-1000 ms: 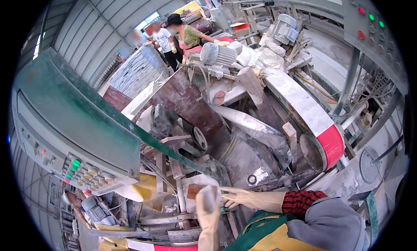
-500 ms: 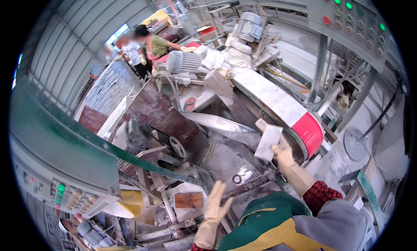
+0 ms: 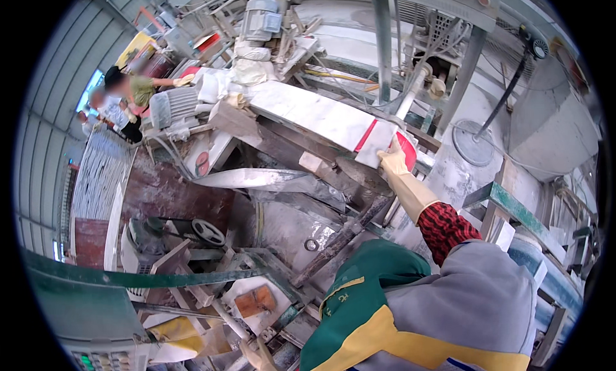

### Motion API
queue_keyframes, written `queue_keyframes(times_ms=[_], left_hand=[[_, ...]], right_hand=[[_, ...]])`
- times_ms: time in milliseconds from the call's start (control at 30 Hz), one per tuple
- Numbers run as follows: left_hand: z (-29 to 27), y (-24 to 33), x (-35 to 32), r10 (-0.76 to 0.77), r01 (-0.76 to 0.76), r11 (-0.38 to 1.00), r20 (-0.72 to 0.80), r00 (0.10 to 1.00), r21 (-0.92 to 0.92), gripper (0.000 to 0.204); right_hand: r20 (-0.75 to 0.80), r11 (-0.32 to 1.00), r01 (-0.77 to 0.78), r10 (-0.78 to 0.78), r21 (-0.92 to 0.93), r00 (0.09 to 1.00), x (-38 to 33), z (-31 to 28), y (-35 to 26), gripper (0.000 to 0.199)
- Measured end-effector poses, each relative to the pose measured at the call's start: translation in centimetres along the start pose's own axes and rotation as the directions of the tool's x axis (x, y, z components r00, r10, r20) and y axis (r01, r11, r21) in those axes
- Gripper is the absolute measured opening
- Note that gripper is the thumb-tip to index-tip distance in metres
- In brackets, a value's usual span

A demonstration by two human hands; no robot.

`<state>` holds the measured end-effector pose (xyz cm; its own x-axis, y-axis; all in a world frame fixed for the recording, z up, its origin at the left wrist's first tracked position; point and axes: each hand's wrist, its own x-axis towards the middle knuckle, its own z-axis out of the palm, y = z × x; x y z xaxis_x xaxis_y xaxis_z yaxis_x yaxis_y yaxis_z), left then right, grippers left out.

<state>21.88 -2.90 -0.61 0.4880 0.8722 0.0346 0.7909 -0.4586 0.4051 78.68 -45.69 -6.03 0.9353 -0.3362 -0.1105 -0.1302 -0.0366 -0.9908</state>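
Note:
My right hand [image 3: 394,162], in a cream rubber glove, grips the near edge of a small white stone slab [image 3: 372,147]. The slab lies at the near end of a red conveyor belt [image 3: 405,151]. A narrow red strip of belt separates it from the row of white slabs [image 3: 308,114] further along. Low at the picture's bottom edge is my left hand [image 3: 258,356], also gloved, partly cut off. Its fingers look apart, with nothing seen in them, near the machine frame below an orange-brown block [image 3: 255,301].
Below the belt is a machine pit with a handwheel [image 3: 209,232] and a long pale guard [image 3: 269,180]. A motor [image 3: 260,19] stands behind the belt. Green steel frames [image 3: 513,207] rise at right. Co-workers [image 3: 131,92] stand far left beside stacked slabs [image 3: 102,169].
My right hand has carried the white slab from beside the belt onto its red end. My left hand has dropped toward the bottom edge. The view has swung right.

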Motion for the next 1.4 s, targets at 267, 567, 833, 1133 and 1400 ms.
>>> queue_keyframes(times_ms=[267,567,833,1133,1400], left_hand=[[-4.6,-3.2,-8.1,-0.012,0.143,0.786,-0.217,0.976,0.602,0.057],[-4.1,-3.9,-13.2,0.4,0.056,0.182,-0.126,0.908,0.982,0.058],[-2.6,-3.3,-9.5,0.291,0.448,0.514,-0.64,0.712,0.731,0.049],[-5.7,-5.1,-9.1,0.186,0.505,0.581,-0.708,0.682,0.639,0.057],[-9.5,-7.5,-10.5,-0.588,0.774,0.528,-0.508,0.63,0.348,0.084]], right_hand=[[0.039,0.998,0.065,-0.065,0.006,0.997,4.0,1.0,2.2,0.08],[0.162,0.745,-0.203,0.386,-0.635,0.908,0.8,0.7,-7.2,0.076],[0.078,0.867,-0.333,0.386,-0.37,0.919,1.1,1.4,-5.1,0.083],[0.551,0.96,0.076,0.089,-0.27,0.83,-9.4,3.3,-2.0,0.06],[0.821,0.885,0.17,0.31,-0.433,0.479,-16.2,7.7,1.7,0.057]])
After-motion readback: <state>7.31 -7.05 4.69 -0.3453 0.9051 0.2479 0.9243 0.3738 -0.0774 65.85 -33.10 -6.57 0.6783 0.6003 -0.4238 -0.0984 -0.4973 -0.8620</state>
